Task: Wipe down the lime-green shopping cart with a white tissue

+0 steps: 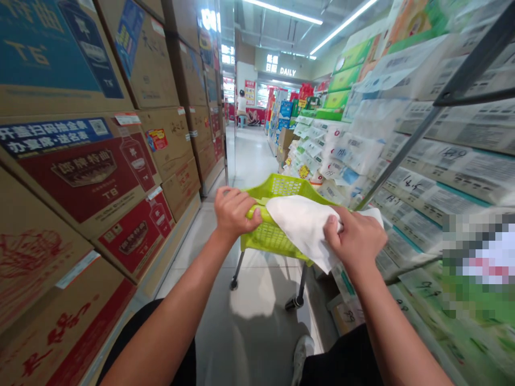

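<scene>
The person I am watching has two bare forearms, the left forearm (177, 305) and the right forearm (396, 316), each broad at the near end and narrowing to the wrist. The left hand (237, 212) and right hand (358, 236) are bare too; a tiny greyish mark on a left finger could be a ring, too small to tell. Plain black legwear (341, 359) covers both legs. Near the right leg shows one shoe (303, 351), whitish-grey, round-toed, its details blurred.

Both arms (177, 311) extend forward, hands (236, 212) (357, 236) curled into grips.
</scene>
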Demonstrator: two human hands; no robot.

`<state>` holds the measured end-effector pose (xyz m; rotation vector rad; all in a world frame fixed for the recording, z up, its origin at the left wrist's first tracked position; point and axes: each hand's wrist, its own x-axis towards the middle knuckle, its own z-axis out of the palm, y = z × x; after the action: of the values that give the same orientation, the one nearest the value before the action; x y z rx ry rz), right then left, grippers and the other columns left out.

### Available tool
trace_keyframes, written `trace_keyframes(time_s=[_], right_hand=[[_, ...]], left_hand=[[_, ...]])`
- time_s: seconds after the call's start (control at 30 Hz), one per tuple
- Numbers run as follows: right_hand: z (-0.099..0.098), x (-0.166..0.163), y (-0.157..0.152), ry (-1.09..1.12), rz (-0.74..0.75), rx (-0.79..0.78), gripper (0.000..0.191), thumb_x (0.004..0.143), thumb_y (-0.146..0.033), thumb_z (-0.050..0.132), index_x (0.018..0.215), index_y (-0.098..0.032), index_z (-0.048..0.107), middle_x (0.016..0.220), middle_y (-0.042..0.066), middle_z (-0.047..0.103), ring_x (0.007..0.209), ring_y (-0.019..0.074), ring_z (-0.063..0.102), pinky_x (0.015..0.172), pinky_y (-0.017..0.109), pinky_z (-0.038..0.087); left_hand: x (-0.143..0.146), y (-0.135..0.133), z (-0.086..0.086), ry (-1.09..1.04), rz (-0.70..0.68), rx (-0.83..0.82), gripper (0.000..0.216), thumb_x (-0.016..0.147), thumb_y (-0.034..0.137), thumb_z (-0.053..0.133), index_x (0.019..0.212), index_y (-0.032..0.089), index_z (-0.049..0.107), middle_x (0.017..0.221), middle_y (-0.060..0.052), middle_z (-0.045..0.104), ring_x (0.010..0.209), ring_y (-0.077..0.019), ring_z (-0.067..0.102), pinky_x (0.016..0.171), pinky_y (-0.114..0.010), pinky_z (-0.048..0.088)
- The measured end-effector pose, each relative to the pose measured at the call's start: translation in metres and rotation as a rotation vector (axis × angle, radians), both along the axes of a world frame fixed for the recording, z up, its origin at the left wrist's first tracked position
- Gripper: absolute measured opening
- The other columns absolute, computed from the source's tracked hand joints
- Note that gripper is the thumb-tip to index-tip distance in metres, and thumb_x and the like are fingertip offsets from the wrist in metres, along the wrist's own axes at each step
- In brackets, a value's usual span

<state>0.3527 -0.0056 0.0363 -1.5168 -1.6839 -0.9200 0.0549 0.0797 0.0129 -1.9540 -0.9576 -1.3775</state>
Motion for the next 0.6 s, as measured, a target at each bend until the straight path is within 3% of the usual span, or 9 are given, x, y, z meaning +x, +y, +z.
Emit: trace_keyframes(time_s=[0.13,0.27,0.47,0.6], right_hand=[[-0.003,0.008,-0.002,0.006,0.06,0.038,0.044,0.099,-0.044,0.044,0.098,-0.023,0.083,0.062,0.007,0.063,0.061,0.0234,0.054,0.067,0.037,0.034],[-0.004,-0.007,0.002,-0.035,0.131,0.035,0.042,0.102,-0.04,0.042,0.101,-0.021,0.08,0.068,0.006,0.065,0.067,0.023,0.056,0.074,0.038,0.037],[-0.013,-0.01,0.031,-0.085,0.279,0.077,0.04,0.102,-0.04,0.042,0.101,-0.019,0.075,0.082,0.007,0.072,0.08,0.0256,0.06,0.082,0.041,0.036],[-0.015,-0.021,0.05,0.037,0.212,-0.013,0.038,0.101,-0.038,0.038,0.094,-0.02,0.071,0.087,0.011,0.073,0.088,0.0283,0.06,0.086,0.042,0.038]], left_hand=[[-0.002,-0.028,0.0,0.063,0.031,0.116,0.039,0.094,0.047,0.045,0.064,0.027,0.06,0.059,-0.001,0.063,0.059,-0.0204,0.056,0.074,-0.042,0.04],[-0.019,-0.043,0.003,0.057,0.027,0.193,0.036,0.095,0.041,0.049,0.065,0.026,0.06,0.056,0.0,0.06,0.058,-0.0197,0.054,0.066,-0.038,0.036],[-0.056,-0.034,0.006,0.018,0.017,0.219,0.027,0.093,0.031,0.054,0.068,0.024,0.061,0.058,-0.001,0.06,0.057,-0.0189,0.05,0.062,-0.036,0.031],[-0.067,-0.026,0.006,0.019,0.027,0.215,0.025,0.091,0.03,0.056,0.067,0.024,0.06,0.057,0.0,0.057,0.057,-0.0184,0.048,0.062,-0.036,0.031]])
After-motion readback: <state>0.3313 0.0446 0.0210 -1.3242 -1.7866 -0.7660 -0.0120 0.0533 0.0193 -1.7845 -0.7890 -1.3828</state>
